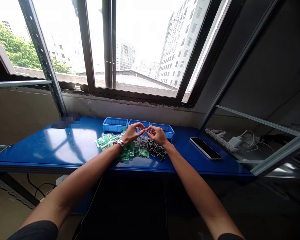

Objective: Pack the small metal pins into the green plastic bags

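My left hand (pixel 134 132), with a metal watch (pixel 119 142) on its wrist, is closed in a pinch above the table. Its fingertips meet those of my right hand (pixel 157 134), which is pinched too. Whatever lies between the fingertips is too small to make out. Below and left of my left hand spreads a heap of green-printed clear plastic packets (pixel 126 154). Under my right hand lies a pile of small dark and metallic pin-like pieces (pixel 158 151). Some clear packets between the two piles are partly hidden by my hands.
Behind my hands stand three blue bins, the left bin (pixel 115 125), a middle one and the right bin (pixel 168 130). A phone (pixel 205 148) rests on the blue table (pixel 72 143). Farther right is a power strip (pixel 221 140) with a white charger (pixel 235 141). Metal shelf posts rise at both sides.
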Demonstrator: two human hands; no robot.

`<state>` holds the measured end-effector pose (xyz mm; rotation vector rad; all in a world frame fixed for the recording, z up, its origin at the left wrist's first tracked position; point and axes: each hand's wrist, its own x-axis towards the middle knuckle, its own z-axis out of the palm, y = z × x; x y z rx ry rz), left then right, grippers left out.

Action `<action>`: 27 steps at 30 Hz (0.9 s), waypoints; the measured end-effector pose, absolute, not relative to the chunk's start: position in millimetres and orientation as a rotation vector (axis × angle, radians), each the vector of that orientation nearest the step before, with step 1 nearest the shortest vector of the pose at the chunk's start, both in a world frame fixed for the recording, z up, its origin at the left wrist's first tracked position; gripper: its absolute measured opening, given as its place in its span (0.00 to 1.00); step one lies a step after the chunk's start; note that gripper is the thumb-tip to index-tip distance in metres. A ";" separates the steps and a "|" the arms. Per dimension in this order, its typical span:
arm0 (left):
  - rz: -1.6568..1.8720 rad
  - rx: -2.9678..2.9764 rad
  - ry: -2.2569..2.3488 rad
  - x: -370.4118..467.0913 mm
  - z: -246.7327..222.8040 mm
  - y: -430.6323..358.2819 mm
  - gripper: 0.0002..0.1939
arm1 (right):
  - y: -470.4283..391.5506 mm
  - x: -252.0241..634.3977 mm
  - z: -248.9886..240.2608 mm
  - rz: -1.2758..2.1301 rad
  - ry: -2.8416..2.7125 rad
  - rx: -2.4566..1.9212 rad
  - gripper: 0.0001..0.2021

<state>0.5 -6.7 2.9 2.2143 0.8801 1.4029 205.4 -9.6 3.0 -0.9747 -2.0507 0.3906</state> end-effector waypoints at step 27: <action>1.317 2.300 0.896 1.9 1.6 -5.4 0.10 | -16.9 205.3 9.8 0.360 -1.956 -0.944 0.11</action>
